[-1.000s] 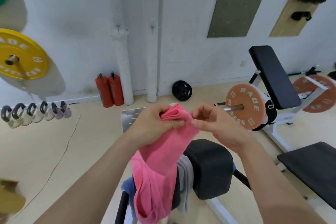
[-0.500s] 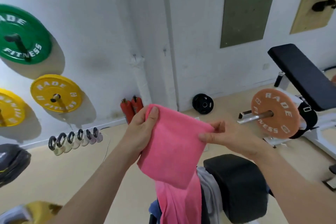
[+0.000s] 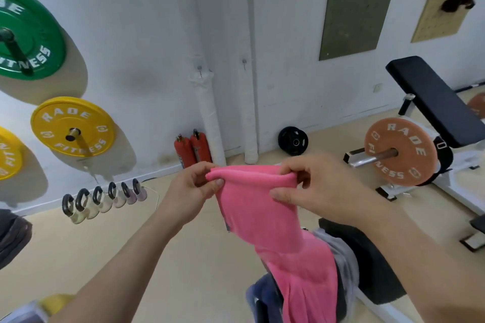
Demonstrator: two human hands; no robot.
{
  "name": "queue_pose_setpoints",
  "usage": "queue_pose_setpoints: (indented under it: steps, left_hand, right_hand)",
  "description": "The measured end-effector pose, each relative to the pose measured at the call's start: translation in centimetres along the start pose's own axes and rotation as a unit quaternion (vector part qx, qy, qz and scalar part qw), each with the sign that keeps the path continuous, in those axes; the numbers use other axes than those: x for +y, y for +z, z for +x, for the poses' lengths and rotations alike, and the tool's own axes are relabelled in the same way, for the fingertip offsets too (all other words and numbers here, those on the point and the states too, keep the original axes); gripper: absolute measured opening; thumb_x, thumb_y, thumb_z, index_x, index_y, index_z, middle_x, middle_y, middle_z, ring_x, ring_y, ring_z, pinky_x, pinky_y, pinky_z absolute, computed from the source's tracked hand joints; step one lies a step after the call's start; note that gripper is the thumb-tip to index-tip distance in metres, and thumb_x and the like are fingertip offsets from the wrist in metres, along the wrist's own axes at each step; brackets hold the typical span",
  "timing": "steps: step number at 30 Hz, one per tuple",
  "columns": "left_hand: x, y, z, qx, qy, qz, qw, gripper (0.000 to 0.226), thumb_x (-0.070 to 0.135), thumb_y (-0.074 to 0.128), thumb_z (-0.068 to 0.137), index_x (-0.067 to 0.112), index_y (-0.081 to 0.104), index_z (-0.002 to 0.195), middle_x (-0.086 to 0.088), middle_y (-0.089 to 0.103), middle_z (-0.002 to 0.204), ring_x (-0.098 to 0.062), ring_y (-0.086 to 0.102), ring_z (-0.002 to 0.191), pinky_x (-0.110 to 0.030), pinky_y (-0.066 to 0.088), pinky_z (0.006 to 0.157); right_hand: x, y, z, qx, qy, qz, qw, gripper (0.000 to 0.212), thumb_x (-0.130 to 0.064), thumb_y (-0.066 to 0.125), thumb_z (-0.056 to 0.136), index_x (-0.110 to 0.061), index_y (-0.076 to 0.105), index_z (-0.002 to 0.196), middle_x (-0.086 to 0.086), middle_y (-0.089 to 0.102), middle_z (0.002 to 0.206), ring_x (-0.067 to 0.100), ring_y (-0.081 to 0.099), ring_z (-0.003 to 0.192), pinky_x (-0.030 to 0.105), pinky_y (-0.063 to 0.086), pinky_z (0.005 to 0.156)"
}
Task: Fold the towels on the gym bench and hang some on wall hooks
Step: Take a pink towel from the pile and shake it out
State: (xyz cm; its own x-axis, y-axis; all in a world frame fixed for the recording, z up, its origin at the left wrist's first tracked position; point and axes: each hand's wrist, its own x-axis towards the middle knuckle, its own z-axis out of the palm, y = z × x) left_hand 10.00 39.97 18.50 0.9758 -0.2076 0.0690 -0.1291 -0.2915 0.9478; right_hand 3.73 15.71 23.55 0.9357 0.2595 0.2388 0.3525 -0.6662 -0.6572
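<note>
- Head view, hands: left hand (image 3: 191,191) and right hand (image 3: 322,191) are raised side by side in front of the body, each at one end of the top edge of a pink towel (image 3: 262,212).
- Left hand fingers: curled, thumb and fingertips pinching the left end of the rolled top edge.
- Right hand fingers: curled over the right end of the same edge, thumb pressed against the cloth below it.
- Pink towel: stretched between the two hands; the rest hangs down and to the right, its lower part lying over a grey towel (image 3: 343,254) and a blue towel (image 3: 258,294).
- Bench: black bench pad (image 3: 372,265) sits under the grey towel, below the right forearm.
- Wall, left: green plate (image 3: 23,34) and yellow plate (image 3: 70,126) are mounted on pegs; a row of kettlebells (image 3: 105,199) stands on the floor beneath.
- Floor, centre: two red fire extinguishers (image 3: 193,148) stand against the wall.
- Right side: orange plate (image 3: 401,151) sits on a bar beside an incline bench (image 3: 435,105).
</note>
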Motion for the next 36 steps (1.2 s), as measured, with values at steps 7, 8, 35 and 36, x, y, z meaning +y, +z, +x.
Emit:
queue_pose_setpoints:
  steps: [7, 8, 35, 36]
  left_hand:
    - [-3.4, -9.8, -2.3, 0.142, 0.039, 0.172, 0.974, 0.027, 0.012, 0.065, 0.084, 0.024, 0.062, 0.109, 0.012, 0.061, 0.103, -0.005, 0.055, 0.092, -0.019, 0.042, 0.078]
    - [-2.8, -11.0, -3.0, 0.133, 0.069, 0.180, 0.972, 0.029, 0.014, 0.066, 0.084, 0.026, 0.064, 0.110, 0.015, 0.061, 0.106, -0.002, 0.055, 0.091, -0.017, 0.043, 0.077]
    - [0.2, -20.4, 24.3, -0.099, -0.017, -0.051, 0.994, 0.024, 0.022, 0.073, 0.076, 0.000, 0.069, 0.082, -0.024, 0.060, 0.077, -0.032, 0.054, 0.070, -0.046, 0.042, 0.072]
    - [0.3, -20.4, 26.0, -0.106, -0.017, -0.049, 0.993, 0.025, 0.023, 0.073, 0.076, -0.001, 0.069, 0.084, -0.027, 0.060, 0.078, -0.032, 0.055, 0.072, -0.048, 0.044, 0.075]
  right_hand:
    - [-7.9, 12.9, 6.2, 0.018, 0.038, 0.111, 0.993, 0.030, -0.037, 0.068, 0.085, -0.017, 0.066, 0.063, -0.009, 0.053, 0.054, 0.006, 0.047, 0.054, 0.029, 0.040, 0.056]
    - [-9.0, 14.1, 7.1, 0.014, 0.038, 0.112, 0.993, 0.030, -0.038, 0.069, 0.084, -0.019, 0.065, 0.062, -0.010, 0.053, 0.053, 0.005, 0.047, 0.053, 0.027, 0.040, 0.055]
    - [0.5, 12.7, 37.0, -0.145, 0.066, 0.477, 0.864, 0.009, -0.018, 0.072, 0.079, -0.015, 0.070, 0.088, 0.011, 0.060, 0.074, 0.013, 0.057, 0.057, 0.025, 0.043, 0.061]
    - [0.9, 12.1, 38.5, -0.130, 0.068, 0.474, 0.868, 0.007, -0.017, 0.071, 0.080, -0.015, 0.068, 0.085, 0.011, 0.058, 0.073, 0.012, 0.055, 0.055, 0.023, 0.044, 0.059]
